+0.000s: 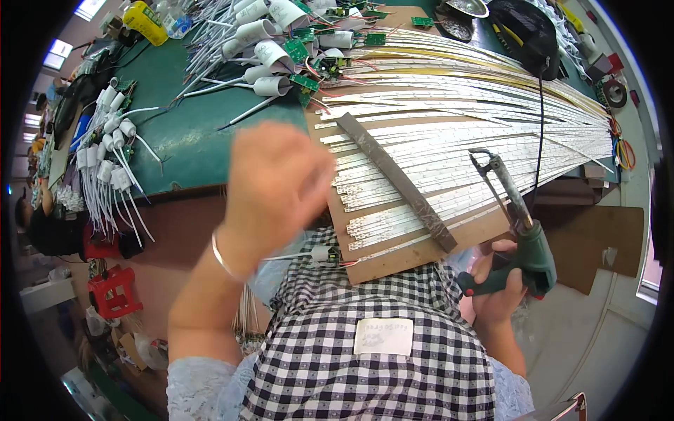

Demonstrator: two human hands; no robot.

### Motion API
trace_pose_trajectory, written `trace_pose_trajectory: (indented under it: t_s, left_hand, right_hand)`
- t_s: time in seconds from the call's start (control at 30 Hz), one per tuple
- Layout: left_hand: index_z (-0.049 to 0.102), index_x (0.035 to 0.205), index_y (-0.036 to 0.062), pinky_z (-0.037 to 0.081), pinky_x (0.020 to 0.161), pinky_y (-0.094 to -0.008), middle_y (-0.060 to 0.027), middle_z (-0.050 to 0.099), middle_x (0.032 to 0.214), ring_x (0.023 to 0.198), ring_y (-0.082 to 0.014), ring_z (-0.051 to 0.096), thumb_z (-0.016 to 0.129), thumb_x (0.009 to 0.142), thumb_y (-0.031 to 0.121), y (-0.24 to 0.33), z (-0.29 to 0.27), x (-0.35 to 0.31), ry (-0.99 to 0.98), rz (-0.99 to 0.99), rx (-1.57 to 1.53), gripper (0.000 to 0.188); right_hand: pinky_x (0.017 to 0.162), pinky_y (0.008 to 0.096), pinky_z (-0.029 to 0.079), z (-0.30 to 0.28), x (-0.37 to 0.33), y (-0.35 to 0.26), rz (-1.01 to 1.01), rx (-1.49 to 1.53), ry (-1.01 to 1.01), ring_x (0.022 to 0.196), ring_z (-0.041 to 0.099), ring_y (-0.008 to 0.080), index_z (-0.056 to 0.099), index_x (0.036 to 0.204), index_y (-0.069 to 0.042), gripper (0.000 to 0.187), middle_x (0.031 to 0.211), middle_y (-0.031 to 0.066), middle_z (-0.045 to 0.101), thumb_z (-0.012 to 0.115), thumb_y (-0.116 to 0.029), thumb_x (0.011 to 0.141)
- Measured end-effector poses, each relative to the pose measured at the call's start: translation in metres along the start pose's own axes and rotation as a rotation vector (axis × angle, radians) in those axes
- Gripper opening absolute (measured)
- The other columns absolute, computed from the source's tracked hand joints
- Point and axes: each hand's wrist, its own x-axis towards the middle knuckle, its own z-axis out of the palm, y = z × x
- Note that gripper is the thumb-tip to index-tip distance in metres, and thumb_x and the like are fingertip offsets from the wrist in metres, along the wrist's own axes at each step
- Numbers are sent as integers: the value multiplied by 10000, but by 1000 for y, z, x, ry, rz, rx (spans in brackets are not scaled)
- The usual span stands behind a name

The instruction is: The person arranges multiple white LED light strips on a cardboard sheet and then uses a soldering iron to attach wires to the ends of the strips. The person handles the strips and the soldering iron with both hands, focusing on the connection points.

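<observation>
My left hand [277, 186] is raised in front of the green table edge, curled into a fist and slightly blurred. Whatever it may hold is hidden. A soldering gun [537, 259] with a dark green body is gripped in my right hand [498, 281]; its metal tip points up over the strips. Many thin white LED strips [449, 151] lie fanned on a brown board [379, 270], with a dark metal bar [397, 182] across them. At the board's near left corner, a small driver circuit board [324, 255] with a white cable sits beside the nearest strip, red wires between them.
White cylindrical lamp bases [270, 56] with green circuit boards and cables pile up at the back. Another bunch [109, 151] hangs over the table's left edge. A black cap [523, 35] sits far right, its dark cord crossing the strips. A red stool [114, 291] stands lower left.
</observation>
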Motion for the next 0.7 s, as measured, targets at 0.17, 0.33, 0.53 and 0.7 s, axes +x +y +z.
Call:
trace_pose_trajectory:
  t_s: [0.17, 0.33, 0.53, 0.7]
  left_hand:
    - [701, 870, 118, 390, 812, -393, 0, 607, 876, 929, -219, 560, 745, 746, 118, -48, 43, 74, 134, 198, 425, 131]
    - [689, 837, 142, 397, 850, -408, 30, 580, 843, 874, -204, 563, 692, 787, 179, -59, 71, 98, -42, 244, 597, 63]
    - [721, 779, 191, 350, 827, -424, -29, 682, 840, 919, -229, 566, 642, 806, 190, -69, 68, 122, -415, 145, 440, 84]
    - [721, 818, 188, 362, 863, -439, -34, 686, 810, 957, -243, 589, 673, 814, 246, -74, 65, 131, -630, 131, 347, 76]
  right_hand:
    - [604, 345, 536, -3, -5, 5, -5, 52, 12, 628, 615, 205, 437, 1298, 47, 577, 1165, 174, 594, 631, -351, 929]
    - [630, 349, 547, -4, -8, 7, 0, 62, 34, 642, 623, 205, 425, 1313, 39, 555, 1188, 179, 578, 611, -328, 940]
    - [637, 335, 488, 8, -3, 3, 7, -22, 54, 636, 572, 164, 492, 1201, 42, 501, 887, 107, 593, 560, -392, 961]
    - [638, 349, 494, 10, -2, 5, -3, 2, 41, 645, 578, 171, 475, 1225, 44, 511, 1066, 123, 587, 566, -384, 960]
